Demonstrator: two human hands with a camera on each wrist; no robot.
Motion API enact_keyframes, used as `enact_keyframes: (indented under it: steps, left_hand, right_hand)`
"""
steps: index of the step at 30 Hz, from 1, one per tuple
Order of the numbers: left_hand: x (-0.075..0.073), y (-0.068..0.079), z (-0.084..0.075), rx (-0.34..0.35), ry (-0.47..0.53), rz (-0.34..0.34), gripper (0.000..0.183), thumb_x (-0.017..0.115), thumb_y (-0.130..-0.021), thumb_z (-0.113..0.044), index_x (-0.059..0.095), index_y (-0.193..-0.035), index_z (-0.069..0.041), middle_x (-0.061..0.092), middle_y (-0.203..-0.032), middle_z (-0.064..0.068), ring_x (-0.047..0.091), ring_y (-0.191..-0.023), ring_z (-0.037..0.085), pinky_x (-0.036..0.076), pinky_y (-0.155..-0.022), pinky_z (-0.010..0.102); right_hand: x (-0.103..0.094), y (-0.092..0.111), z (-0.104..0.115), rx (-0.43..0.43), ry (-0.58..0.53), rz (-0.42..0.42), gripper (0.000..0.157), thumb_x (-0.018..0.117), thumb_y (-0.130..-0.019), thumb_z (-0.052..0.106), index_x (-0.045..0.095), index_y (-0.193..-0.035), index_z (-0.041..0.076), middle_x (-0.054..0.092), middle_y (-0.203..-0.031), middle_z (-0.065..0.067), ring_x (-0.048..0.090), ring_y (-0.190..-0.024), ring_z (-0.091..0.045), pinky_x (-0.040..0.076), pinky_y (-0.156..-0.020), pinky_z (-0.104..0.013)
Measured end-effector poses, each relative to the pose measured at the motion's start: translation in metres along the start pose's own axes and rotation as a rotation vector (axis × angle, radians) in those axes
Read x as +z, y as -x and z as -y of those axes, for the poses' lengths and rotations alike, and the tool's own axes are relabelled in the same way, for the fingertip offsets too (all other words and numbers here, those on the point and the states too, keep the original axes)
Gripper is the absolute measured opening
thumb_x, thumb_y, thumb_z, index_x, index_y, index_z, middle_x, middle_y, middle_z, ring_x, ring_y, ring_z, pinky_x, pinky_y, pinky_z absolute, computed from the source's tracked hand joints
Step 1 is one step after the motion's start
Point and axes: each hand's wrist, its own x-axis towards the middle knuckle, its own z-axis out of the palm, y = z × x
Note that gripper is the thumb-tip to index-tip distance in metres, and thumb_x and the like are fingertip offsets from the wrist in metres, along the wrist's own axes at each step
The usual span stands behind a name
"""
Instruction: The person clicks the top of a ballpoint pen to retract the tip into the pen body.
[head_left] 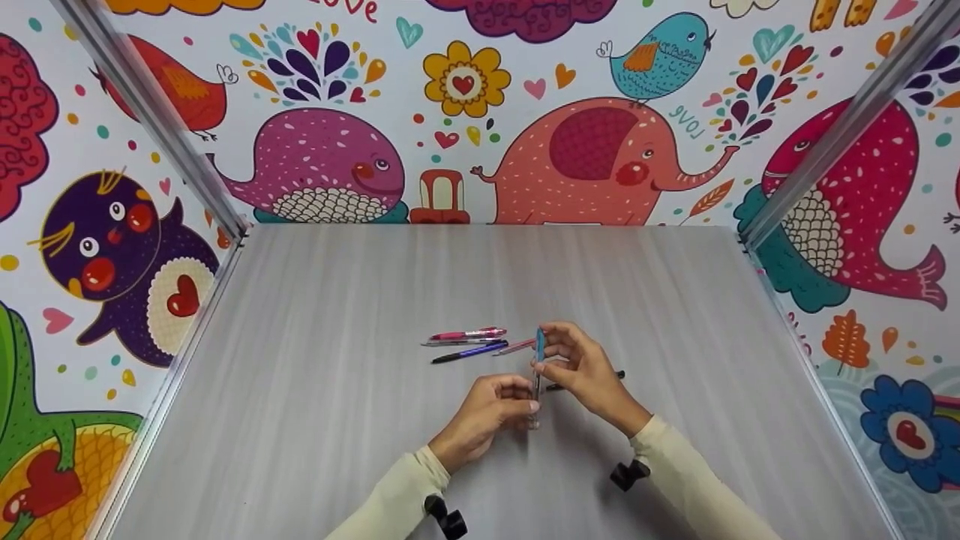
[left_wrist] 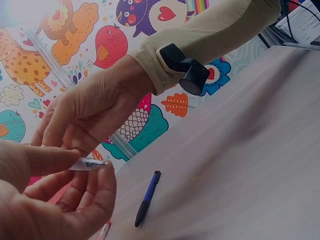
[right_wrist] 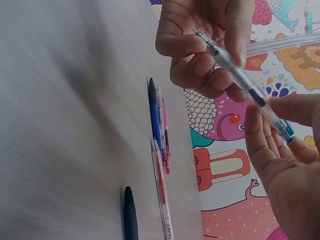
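Both hands (head_left: 491,416) (head_left: 592,375) pinching clear pen (right_wrist: 241,79), end seemingly teal, pens nearby (head_left: 469,352)

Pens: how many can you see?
6. One teal-clipped pen is held by the left hand and right hand; a pink pen, clear pen, blue pen and red-inked pen lie beyond the left hand; a dark pen lies near the right hand.

The clear pen (right_wrist: 257,98) is smooth, glossy plastic with a metal-looking tip (right_wrist: 201,36). The table (head_left: 322,300) has a smooth, matt, wood-grained surface; the near right sleeve (head_left: 694,472) is matt, finely ribbed cloth; the far left rail (head_left: 159,112) is shiny metal.
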Motion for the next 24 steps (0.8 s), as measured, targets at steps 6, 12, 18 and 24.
enact_keyframes:
  steps: [6, 12, 18, 24]
  left_hand:
    - [0.0003, -0.0002, 0.0017, 0.005, 0.005, 0.000, 0.032, 0.076, -0.091, 0.007, 0.067, -0.120, 0.016, 0.070, -0.099, 0.011, 0.071, -0.083, 0.018, 0.065, -0.076, 0.034]
    - [0.0006, -0.0004, 0.0025, 0.009, 0.003, 0.002, 0.029, 0.074, -0.091, 0.009, 0.067, -0.119, 0.016, 0.070, -0.095, 0.006, 0.071, -0.081, 0.016, 0.064, -0.075, 0.033]
    - [0.0002, 0.0000, 0.0025, 0.002, 0.025, 0.002, 0.027, 0.076, -0.091, 0.008, 0.069, -0.116, 0.013, 0.069, -0.094, 0.007, 0.071, -0.080, 0.017, 0.064, -0.075, 0.033]
    - [-0.0004, -0.0004, 0.0019, -0.012, 0.017, -0.017, 0.028, 0.075, -0.092, 0.009, 0.068, -0.119, 0.014, 0.069, -0.095, 0.006, 0.070, -0.082, 0.016, 0.065, -0.076, 0.033]
  right_hand:
    - [-0.0001, 0.0014, -0.0016, -0.006, 0.005, -0.005, 0.054, 0.082, -0.097, -0.001, 0.056, -0.145, -0.002, 0.069, -0.121, -0.019, 0.072, -0.108, -0.030, 0.062, -0.088, -0.031]
    - [0.0002, 0.0018, -0.0026, 0.002, 0.005, -0.008, 0.052, 0.082, -0.097, -0.001, 0.057, -0.144, -0.002, 0.070, -0.120, -0.018, 0.072, -0.108, -0.031, 0.063, -0.089, -0.032]
    - [0.0005, 0.0024, -0.0027, 0.008, 0.014, -0.008, 0.052, 0.081, -0.098, 0.000, 0.057, -0.144, -0.001, 0.070, -0.120, -0.018, 0.072, -0.109, -0.033, 0.063, -0.090, -0.032]
    - [0.0015, 0.0023, -0.0023, 0.004, -0.001, -0.003, 0.058, 0.080, -0.098, -0.002, 0.052, -0.149, 0.000, 0.068, -0.123, -0.021, 0.070, -0.111, -0.039, 0.063, -0.091, -0.032]
